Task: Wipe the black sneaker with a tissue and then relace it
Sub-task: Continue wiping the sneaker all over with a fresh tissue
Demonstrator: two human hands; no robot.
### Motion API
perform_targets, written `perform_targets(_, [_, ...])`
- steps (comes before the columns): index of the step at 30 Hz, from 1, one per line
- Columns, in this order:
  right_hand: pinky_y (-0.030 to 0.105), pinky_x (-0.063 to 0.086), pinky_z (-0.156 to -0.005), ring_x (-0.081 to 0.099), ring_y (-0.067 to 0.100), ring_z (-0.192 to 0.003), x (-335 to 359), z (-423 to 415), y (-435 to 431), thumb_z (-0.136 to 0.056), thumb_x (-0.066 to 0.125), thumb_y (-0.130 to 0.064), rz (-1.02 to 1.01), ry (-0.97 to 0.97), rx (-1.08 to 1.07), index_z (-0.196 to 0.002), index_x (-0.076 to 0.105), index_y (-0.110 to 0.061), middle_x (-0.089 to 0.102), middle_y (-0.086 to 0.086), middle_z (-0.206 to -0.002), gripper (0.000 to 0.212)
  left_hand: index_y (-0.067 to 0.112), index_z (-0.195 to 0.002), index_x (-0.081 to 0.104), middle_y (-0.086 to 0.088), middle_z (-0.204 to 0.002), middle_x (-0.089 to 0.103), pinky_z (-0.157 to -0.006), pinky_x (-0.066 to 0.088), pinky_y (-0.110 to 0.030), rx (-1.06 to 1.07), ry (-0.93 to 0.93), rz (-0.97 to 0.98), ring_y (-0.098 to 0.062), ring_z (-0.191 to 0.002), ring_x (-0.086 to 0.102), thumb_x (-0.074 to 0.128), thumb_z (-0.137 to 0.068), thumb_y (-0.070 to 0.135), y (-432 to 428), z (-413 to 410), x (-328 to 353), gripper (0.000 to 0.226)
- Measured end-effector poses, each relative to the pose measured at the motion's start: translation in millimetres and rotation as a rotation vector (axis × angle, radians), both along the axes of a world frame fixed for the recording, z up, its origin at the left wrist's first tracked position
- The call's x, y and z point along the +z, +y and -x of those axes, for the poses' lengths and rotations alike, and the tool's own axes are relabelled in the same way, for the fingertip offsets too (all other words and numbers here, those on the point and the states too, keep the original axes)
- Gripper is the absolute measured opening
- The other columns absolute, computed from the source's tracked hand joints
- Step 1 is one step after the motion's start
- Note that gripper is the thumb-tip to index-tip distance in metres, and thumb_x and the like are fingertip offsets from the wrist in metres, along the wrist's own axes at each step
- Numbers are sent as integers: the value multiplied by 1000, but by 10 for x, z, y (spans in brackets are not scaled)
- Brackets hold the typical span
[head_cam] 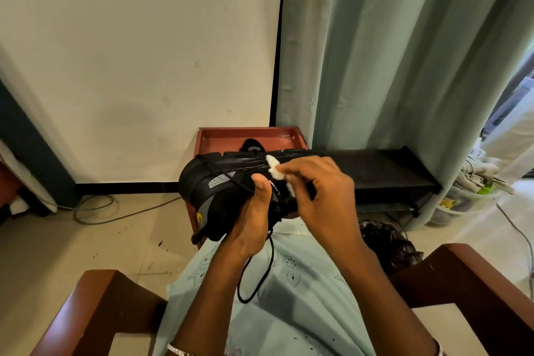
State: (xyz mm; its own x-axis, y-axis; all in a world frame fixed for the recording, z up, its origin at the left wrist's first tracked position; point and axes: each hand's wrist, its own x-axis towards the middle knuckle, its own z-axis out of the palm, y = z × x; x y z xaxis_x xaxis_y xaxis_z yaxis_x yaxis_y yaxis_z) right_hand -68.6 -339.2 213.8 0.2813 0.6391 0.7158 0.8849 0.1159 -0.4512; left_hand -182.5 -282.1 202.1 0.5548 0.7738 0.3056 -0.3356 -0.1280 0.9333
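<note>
A black sneaker (213,182) lies on its side in mid-air over my lap, sole turned away from me. My left hand (254,220) grips it from below, thumb up across its side. My right hand (318,191) pinches a white tissue (274,169) and holds it against the sneaker's side near the sole edge. A loose black lace (261,274) hangs from the shoe down onto my lap.
A red-brown tray-topped stand (248,136) behind the sneaker holds another dark shoe (252,145). A low black rack (387,170) stands to the right by the green curtain (390,52). Wooden chair arms (95,298) flank my lap. Cables (95,208) lie on the floor at left.
</note>
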Motion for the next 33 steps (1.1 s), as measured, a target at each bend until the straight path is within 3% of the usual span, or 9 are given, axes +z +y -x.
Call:
perform_targets(2, [28, 49, -83, 61, 16, -93, -70, -124, 13, -88, 69, 0, -27, -27, -138, -100, 75, -13, 71, -3, -99, 20, 24, -128, 59, 4, -127, 67, -100, 52, -39, -18, -7, 61, -15, -121, 61, 37, -68, 91, 23, -11, -8, 92])
perform_targets(4, [24, 48, -85, 60, 16, -95, -107, -155, 8, -88, 68, 0, -56, 4, -205, -102, 74, -14, 71, -3, -100, 21, 24, -130, 59, -2, -129, 66, -102, 51, -43, -16, -20, 106, -19, -122, 61, 39, -64, 94, 35, -15, -2, 98])
perform_targets(7, [21, 47, -87, 61, 15, -96, -130, 6, -2, -89, 68, -2, -77, 49, -178, -104, 74, -14, 70, -4, -101, 20, 24, -127, 63, -5, -126, 68, -91, 56, -39, -44, -44, 123, -22, -118, 64, 38, -65, 93, 22, -10, 3, 96])
perform_targets(12, [22, 47, -92, 61, 12, -103, -140, 393, -21, -90, 67, -2, -107, 104, -10, -107, 75, -13, 70, -3, -105, 22, 34, -99, 76, 1, -108, 75, -86, 53, -25, -33, -22, 140, -16, -108, 68, 39, -60, 95, 8, 25, 47, 82])
perform_targets(17, [18, 44, -92, 60, 19, -98, -168, 106, 36, -85, 69, 6, -109, -35, -167, -104, 75, -7, 70, 2, -102, 23, 41, -104, 74, 5, -111, 74, -77, 57, -23, -74, -68, 136, -14, -107, 69, 36, -64, 90, -21, 25, 114, 74])
perform_targets(22, [13, 39, -93, 60, 20, -96, -187, -84, -35, -86, 70, 5, -118, -33, -272, -103, 75, -8, 70, 2, -100, 23, 25, -122, 64, -2, -119, 71, -78, 58, -26, -93, -82, 214, -18, -112, 67, 43, -60, 90, -55, -14, 136, 92])
perform_targets(26, [16, 45, -88, 61, 16, -96, -191, 135, -72, -88, 69, -1, -91, 51, -164, -105, 75, -11, 70, -2, -101, 20, 39, -106, 75, 2, -112, 74, -80, 57, -26, -105, -24, 185, -17, -109, 69, 31, -66, 87, -55, -16, 102, 77])
perform_targets(29, [22, 49, -87, 60, 14, -98, -216, 293, -69, -89, 67, -1, -97, 37, -82, -107, 75, -11, 70, -2, -103, 22, 33, -104, 76, -1, -113, 74, -91, 56, -28, -96, -27, 178, -19, -112, 67, 33, -65, 90, -22, -1, 87, 82])
perform_targets(33, [20, 45, -89, 59, 20, -96, -191, 88, 5, -89, 64, -1, -110, -96, -215, -103, 75, -6, 70, 4, -101, 19, 33, -104, 76, 0, -107, 76, -76, 58, -27, -129, -38, 233, -17, -103, 71, 27, -65, 81, -19, -1, 122, 79])
